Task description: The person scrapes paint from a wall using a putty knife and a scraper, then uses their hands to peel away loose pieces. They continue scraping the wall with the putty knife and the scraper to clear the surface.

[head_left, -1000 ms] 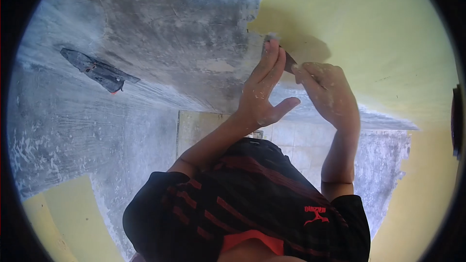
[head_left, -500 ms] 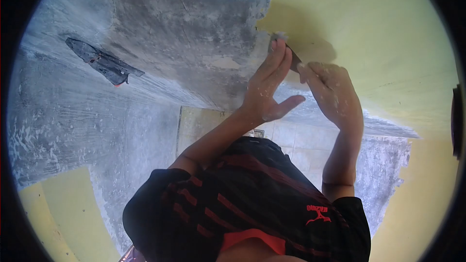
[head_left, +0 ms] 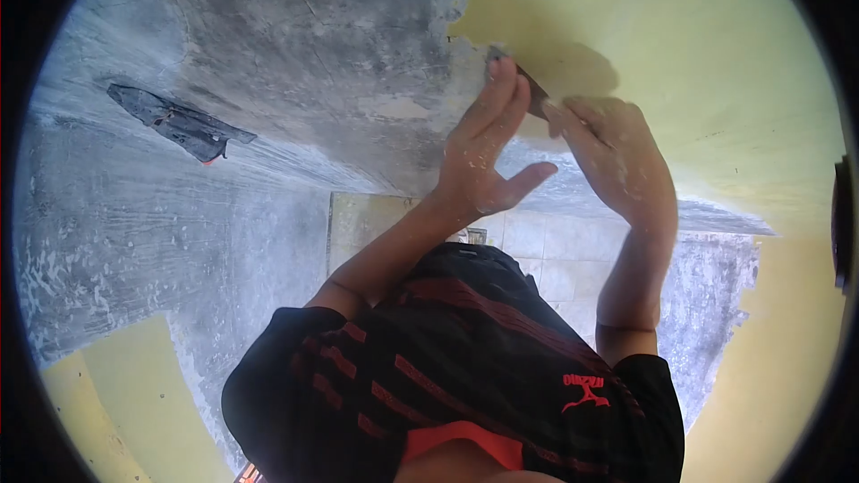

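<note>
My right hand (head_left: 617, 156) is wrapped around the handle end of a scraper (head_left: 534, 94), whose dark, narrow blade slants up and left against the wall. The handle itself is hidden inside my fist. My left hand (head_left: 488, 139) has its fingers stretched out, the fingertips pressing on the blade near its far end, and the thumb spread to the right. Pale specks dot both hands. The blade tip lies by the ragged border between yellow paint (head_left: 698, 45) and bare grey wall (head_left: 358, 45).
A dark, torn-looking piece (head_left: 179, 121) is on the grey wall at the left. Pale floor tiles (head_left: 559, 255) show below, beyond my black and red shirt (head_left: 465, 349). More yellow paint (head_left: 134, 385) covers the lower left wall. A dark object (head_left: 841, 224) stands at the right edge.
Both hands and the scraper have shifted slightly up and left in view. The wall and the dark piece have shifted too, so the camera has moved a little. The grip is the same.
</note>
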`<state>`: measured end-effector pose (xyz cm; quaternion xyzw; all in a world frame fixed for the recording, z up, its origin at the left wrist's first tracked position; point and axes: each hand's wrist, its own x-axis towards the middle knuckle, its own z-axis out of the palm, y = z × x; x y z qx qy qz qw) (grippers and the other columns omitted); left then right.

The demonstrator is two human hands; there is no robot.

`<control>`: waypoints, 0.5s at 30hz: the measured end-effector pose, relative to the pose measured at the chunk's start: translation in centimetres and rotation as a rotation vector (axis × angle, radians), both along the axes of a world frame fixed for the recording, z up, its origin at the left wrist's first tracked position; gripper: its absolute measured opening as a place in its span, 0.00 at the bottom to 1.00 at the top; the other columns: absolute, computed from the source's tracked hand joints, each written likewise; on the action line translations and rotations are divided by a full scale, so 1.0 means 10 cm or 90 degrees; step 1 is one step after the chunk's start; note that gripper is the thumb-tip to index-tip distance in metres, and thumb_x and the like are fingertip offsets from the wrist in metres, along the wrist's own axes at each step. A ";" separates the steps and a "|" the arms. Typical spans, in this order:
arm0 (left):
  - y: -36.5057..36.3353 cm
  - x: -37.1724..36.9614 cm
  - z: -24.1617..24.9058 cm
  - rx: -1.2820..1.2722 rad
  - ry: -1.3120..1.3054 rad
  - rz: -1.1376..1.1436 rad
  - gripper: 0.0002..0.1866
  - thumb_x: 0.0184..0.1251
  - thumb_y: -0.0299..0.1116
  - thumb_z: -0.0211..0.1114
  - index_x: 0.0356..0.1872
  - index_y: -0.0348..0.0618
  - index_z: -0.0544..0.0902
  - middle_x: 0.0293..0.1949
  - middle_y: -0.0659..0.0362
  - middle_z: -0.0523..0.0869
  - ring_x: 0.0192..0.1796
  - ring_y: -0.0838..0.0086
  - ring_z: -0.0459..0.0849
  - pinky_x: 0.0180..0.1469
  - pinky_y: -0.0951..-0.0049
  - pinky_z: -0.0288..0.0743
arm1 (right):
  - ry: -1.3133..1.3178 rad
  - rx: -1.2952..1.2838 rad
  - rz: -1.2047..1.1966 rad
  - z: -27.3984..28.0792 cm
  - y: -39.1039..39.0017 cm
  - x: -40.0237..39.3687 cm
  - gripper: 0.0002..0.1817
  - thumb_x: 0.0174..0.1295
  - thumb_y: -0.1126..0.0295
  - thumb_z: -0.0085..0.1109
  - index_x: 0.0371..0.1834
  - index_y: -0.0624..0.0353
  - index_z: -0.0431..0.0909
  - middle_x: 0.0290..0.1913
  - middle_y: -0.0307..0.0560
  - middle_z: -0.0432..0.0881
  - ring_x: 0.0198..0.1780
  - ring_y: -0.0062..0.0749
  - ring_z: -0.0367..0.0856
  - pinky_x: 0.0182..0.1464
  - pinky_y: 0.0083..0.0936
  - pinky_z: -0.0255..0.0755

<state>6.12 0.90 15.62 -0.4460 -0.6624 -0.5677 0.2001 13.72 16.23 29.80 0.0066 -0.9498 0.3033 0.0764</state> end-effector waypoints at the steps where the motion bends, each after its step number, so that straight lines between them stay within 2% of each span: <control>1: -0.01 0.00 -0.02 0.001 -0.004 -0.003 0.45 0.67 0.50 0.77 0.74 0.22 0.73 0.81 0.31 0.64 0.84 0.39 0.62 0.82 0.52 0.62 | -0.004 0.001 -0.003 -0.07 -0.02 -0.02 0.15 0.77 0.65 0.59 0.44 0.69 0.87 0.31 0.65 0.84 0.30 0.60 0.83 0.35 0.45 0.73; 3: -0.05 -0.08 -0.03 0.019 0.045 0.077 0.46 0.65 0.49 0.79 0.75 0.24 0.73 0.82 0.33 0.65 0.84 0.41 0.63 0.82 0.52 0.63 | 0.107 -0.033 0.000 -0.26 -0.08 -0.11 0.19 0.79 0.63 0.58 0.35 0.70 0.83 0.25 0.52 0.79 0.27 0.29 0.74 0.33 0.32 0.68; 4: -0.03 -0.08 -0.02 0.018 0.048 0.075 0.46 0.65 0.49 0.79 0.75 0.24 0.73 0.82 0.33 0.65 0.84 0.41 0.63 0.82 0.52 0.63 | 0.109 -0.033 -0.001 -0.21 -0.05 -0.07 0.19 0.79 0.63 0.58 0.35 0.70 0.83 0.25 0.52 0.79 0.27 0.29 0.74 0.33 0.32 0.68; 7: -0.05 -0.07 -0.02 -0.016 -0.001 0.002 0.47 0.64 0.49 0.80 0.75 0.25 0.73 0.82 0.33 0.64 0.85 0.40 0.61 0.82 0.49 0.62 | -0.086 -0.104 -0.049 0.02 0.01 0.02 0.18 0.79 0.65 0.58 0.40 0.73 0.84 0.28 0.55 0.84 0.28 0.32 0.75 0.35 0.36 0.70; 8: -0.05 -0.06 -0.04 0.003 0.011 0.026 0.47 0.65 0.49 0.79 0.75 0.24 0.73 0.82 0.33 0.64 0.85 0.39 0.61 0.83 0.49 0.61 | -0.090 -0.105 -0.047 -0.08 -0.01 -0.01 0.18 0.79 0.65 0.58 0.40 0.73 0.84 0.28 0.55 0.84 0.28 0.32 0.75 0.35 0.36 0.70; 10: 0.00 -0.09 -0.06 0.044 0.042 0.071 0.46 0.66 0.49 0.79 0.75 0.23 0.73 0.82 0.32 0.64 0.85 0.38 0.60 0.83 0.48 0.61 | 0.101 -0.047 -0.002 -0.25 -0.11 -0.14 0.17 0.78 0.65 0.59 0.40 0.73 0.84 0.27 0.53 0.82 0.28 0.30 0.73 0.33 0.34 0.69; 14: -0.06 -0.07 0.00 0.011 0.007 0.010 0.45 0.68 0.51 0.77 0.74 0.21 0.73 0.81 0.31 0.64 0.85 0.37 0.60 0.82 0.47 0.60 | -0.011 -0.112 -0.020 -0.04 -0.05 -0.02 0.16 0.77 0.65 0.59 0.42 0.71 0.85 0.28 0.56 0.83 0.28 0.33 0.74 0.34 0.36 0.69; 15: -0.06 -0.08 0.01 0.009 0.006 0.014 0.45 0.68 0.51 0.77 0.74 0.21 0.73 0.81 0.31 0.64 0.85 0.37 0.60 0.82 0.47 0.60 | 0.013 -0.081 -0.010 -0.07 -0.04 -0.07 0.16 0.77 0.64 0.59 0.41 0.70 0.85 0.28 0.55 0.82 0.28 0.33 0.75 0.34 0.34 0.69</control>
